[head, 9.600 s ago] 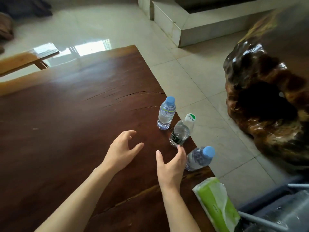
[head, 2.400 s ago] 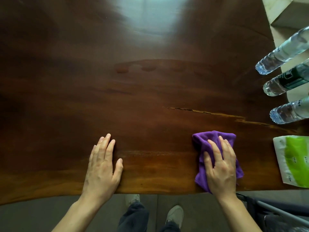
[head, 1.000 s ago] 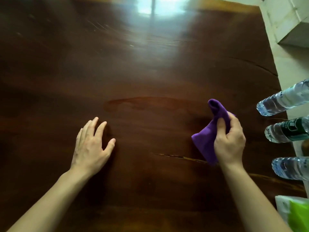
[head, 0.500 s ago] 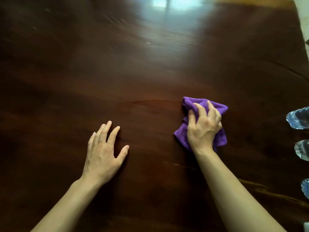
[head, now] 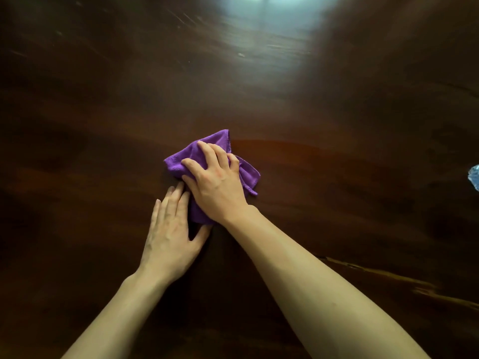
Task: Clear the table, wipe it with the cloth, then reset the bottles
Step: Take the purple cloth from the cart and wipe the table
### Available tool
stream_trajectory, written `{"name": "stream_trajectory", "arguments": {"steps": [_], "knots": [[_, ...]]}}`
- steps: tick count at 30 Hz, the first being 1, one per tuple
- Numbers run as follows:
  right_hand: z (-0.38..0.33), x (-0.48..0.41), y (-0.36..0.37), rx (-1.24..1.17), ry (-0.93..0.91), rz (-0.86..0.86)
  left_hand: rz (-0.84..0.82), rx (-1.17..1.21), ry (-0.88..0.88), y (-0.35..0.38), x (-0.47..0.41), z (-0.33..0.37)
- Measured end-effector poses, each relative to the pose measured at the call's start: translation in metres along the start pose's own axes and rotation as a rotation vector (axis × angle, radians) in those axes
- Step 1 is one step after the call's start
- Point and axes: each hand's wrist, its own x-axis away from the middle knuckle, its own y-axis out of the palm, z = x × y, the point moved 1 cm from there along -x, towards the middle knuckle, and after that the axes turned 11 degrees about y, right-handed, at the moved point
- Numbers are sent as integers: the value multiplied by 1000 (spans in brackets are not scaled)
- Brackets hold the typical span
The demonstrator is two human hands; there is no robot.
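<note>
A dark, reddish-brown wooden tabletop fills nearly the whole view, glossy enough to throw back a pale patch of light near the far edge. A lighter streak of grain or a crack runs along the near right side. At the far right edge a sliver of a clear plastic bottle just shows; the rest of it is cut off.

Both forearms are bare and reach forward from the bottom of the view. The right hand lies palm down, angled toward the left, with its fingers spread and pressed flat on a purple cloth. The cloth is bunched under the palm near the middle of the tabletop, its corners sticking out past the fingertips and to the right of the hand. The left hand rests flat on the wood just beside it, empty, fingers close together, their tips touching or nearly touching the cloth's near left edge under the right hand's thumb side.
</note>
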Motion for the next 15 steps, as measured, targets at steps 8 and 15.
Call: {"name": "stream_trajectory", "arguments": {"steps": [8,15], "knots": [[73,16,-45,49,144,136,-2,-24,12,1,3,1],[190,67,-121,180,586,255,6,-28,24,3,4,-1]]}}
